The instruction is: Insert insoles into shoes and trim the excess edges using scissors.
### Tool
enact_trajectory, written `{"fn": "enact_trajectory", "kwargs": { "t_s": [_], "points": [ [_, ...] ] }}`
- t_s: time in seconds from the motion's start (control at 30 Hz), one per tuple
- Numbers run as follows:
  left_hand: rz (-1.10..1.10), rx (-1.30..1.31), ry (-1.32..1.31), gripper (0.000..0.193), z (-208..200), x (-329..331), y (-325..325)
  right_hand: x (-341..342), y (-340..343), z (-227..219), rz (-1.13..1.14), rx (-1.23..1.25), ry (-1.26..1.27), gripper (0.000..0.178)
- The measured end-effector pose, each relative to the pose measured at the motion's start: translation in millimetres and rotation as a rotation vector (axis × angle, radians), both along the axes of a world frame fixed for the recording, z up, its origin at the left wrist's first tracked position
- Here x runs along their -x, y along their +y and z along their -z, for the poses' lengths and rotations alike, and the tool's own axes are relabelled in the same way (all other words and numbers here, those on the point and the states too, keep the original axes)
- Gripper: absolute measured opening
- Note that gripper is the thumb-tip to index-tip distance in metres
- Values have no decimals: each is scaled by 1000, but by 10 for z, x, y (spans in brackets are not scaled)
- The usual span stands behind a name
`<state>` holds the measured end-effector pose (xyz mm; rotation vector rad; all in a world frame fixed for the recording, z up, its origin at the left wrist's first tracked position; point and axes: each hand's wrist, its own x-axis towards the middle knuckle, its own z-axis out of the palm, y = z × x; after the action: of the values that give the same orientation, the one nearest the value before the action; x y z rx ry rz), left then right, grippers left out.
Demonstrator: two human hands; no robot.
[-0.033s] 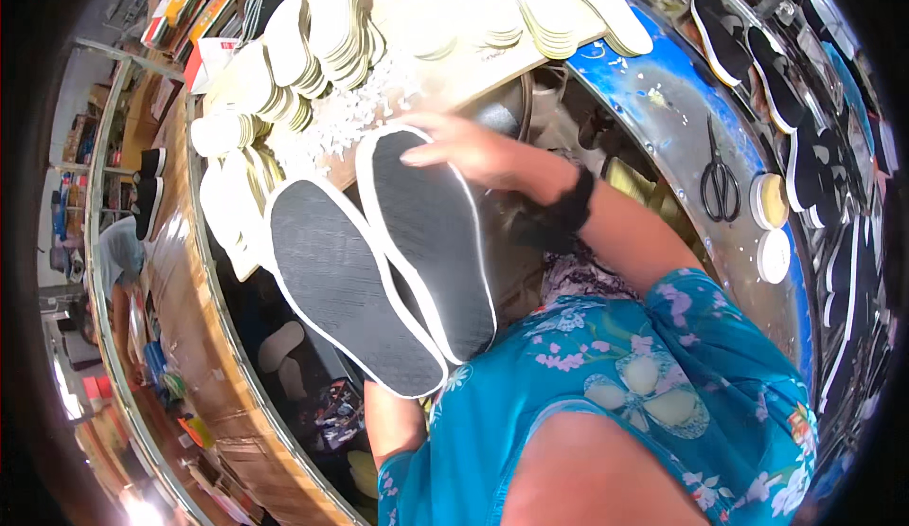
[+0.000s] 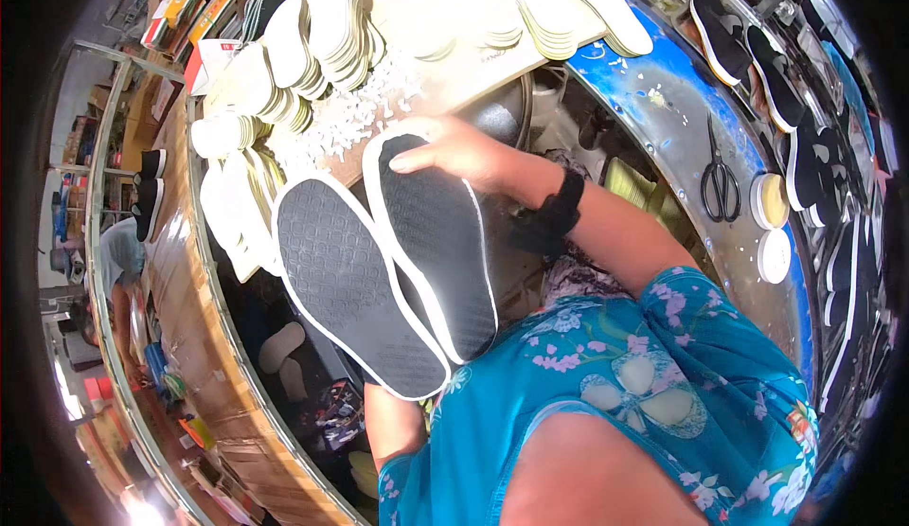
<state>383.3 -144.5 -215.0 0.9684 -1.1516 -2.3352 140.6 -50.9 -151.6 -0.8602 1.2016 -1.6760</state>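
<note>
Two shoes are held side by side with their black, white-edged soles facing up. My right hand (image 2: 464, 155) grips the far end of the right shoe (image 2: 436, 242), its thumb lying on the sole and its other fingers mostly hidden. The left shoe (image 2: 350, 270) rests against it, tilted, showing a patterned tread. My left forearm (image 2: 393, 422) runs up under the near end of the left shoe, and that hand is hidden behind the shoes. A black band (image 2: 561, 215) circles my right wrist.
Stacks of pale insoles (image 2: 336, 38) and scattered small white pieces (image 2: 355, 119) cover the board ahead. Black scissors (image 2: 720, 180) and two round containers (image 2: 769, 200) lie on the blue-edged bench at right. Black shoes (image 2: 781, 81) line the far right; a glass-edged wooden counter (image 2: 180, 270) stands left.
The soles have tilted slightly, and the left one's tread shows more plainly. My right hand and wrist have shifted a little to the left.
</note>
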Motion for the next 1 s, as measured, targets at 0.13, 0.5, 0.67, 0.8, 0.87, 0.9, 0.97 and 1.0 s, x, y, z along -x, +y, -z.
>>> {"fn": "enact_trajectory", "kwargs": {
  "t_s": [0.13, 0.5, 0.67, 0.8, 0.87, 0.9, 0.97, 1.0],
  "points": [
    [-46, -43, -4, 26, 4, -99, 31, -109, 76, -158, 170, 132, 279, 39],
    [25, 76, 129, 42, 6, -238, -473, -24, 242, -307, 309, -43, 483, 38],
    [-99, 706, -186, 29, 97, 13, -787, -57, 192, -320, 311, -74, 509, 38],
    [-55, 1158, -454, 24, 115, 139, -864, 43, 205, -288, 297, -139, 340, 36],
    [14, 845, -418, 29, 312, 22, -1018, 67, 154, -205, 262, -56, 55, 30],
    [101, 528, -76, 30, 180, 93, -871, 141, 163, -139, 284, -59, 52, 30],
    [174, -162, 285, 39, 64, -48, -648, 206, 123, -35, 196, -24, -250, 25],
    [172, -157, 281, 39, 124, -191, -575, 213, 97, -42, 193, -19, -254, 25]
  ]
}}
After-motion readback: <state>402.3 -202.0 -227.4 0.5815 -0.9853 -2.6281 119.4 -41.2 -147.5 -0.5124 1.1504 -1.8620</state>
